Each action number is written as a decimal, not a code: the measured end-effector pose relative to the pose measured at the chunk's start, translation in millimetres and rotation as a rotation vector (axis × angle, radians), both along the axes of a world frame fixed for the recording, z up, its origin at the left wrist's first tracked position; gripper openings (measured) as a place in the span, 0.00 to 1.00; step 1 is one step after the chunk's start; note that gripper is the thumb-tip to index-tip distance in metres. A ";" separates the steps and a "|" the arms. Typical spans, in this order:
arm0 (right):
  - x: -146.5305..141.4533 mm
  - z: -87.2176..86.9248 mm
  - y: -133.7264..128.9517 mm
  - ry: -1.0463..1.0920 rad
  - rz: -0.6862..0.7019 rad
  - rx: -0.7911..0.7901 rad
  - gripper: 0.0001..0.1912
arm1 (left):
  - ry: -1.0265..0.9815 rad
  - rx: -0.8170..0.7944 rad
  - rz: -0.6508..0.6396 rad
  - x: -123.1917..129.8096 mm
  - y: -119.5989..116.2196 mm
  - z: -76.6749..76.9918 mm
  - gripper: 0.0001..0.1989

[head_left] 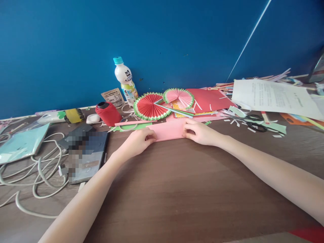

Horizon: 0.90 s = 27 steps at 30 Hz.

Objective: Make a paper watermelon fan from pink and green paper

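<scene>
Head view, only one: pink paper sits between the two hands, at the far part of the table, just in front of the paper fans. Long axis runs left to right, right end slightly farther off; near edge looks folded, layers too small to count. Left hand on its left end, fingers curled, thumb and fingertips pinching the near corner. Right hand on the right end, same kind of pinch, fingers bent. Neither hand is nearer, one per end, so the sheet spans straight across the gap; can't tell if it's lifted off the table or lying flat. Behind: red fan with green rim, smaller pink fan right of it, red sheet beside that. Bottle stands by the blue wall; red thread spool left of it, leaning. Right side: black-handled scissors among paper scraps, printed page behind. Left side: pale cable in loops.
</scene>
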State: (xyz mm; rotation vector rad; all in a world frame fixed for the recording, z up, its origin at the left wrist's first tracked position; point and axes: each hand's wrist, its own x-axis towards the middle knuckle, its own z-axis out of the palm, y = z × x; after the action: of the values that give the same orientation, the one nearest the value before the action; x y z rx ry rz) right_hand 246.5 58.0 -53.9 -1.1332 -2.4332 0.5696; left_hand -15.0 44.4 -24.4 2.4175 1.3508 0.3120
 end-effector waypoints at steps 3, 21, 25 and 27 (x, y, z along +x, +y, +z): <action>0.4 -0.7 0.8 -0.015 -0.018 -0.017 0.12 | -0.008 -0.025 0.009 0.4 1.0 -0.8 0.06; 2.1 -2.6 0.1 0.121 -0.046 -0.035 0.10 | 0.202 0.163 -0.110 3.0 -5.5 2.5 0.07; 5.4 -0.2 0.1 0.132 -0.008 -0.041 0.09 | 0.258 0.193 -0.097 3.3 -6.2 3.0 0.06; 8.4 1.9 0.8 0.125 0.018 -0.071 0.07 | 0.263 0.205 -0.096 2.9 -5.7 2.6 0.07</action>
State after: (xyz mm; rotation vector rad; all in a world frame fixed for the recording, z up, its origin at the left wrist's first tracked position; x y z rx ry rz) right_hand 254.9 58.8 -51.9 -1.0714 -2.3351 0.7160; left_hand -12.1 38.7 -21.9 2.7643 1.3595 0.1145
